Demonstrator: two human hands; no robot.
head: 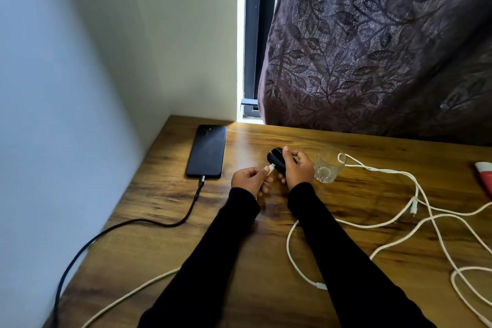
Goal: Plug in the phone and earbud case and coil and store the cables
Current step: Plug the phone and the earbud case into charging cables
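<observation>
A black phone [207, 150] lies face down at the back left of the wooden table [165, 202], with a black cable [149, 222] plugged into its near end. My right hand [298, 166] grips the black earbud case [275, 160] just above the table. My left hand [249, 178] pinches the white plug [271, 168] of a white cable, its tip right at the case's near side. That cable runs from under my left sleeve toward the table's front edge [127, 295].
A clear drinking glass [328, 165] stands just right of the case with a white cable end hanging in it. Several loose white cables [426, 221] sprawl over the right half of the table. A red and white object [484, 173] sits at the right edge. A dark curtain hangs behind.
</observation>
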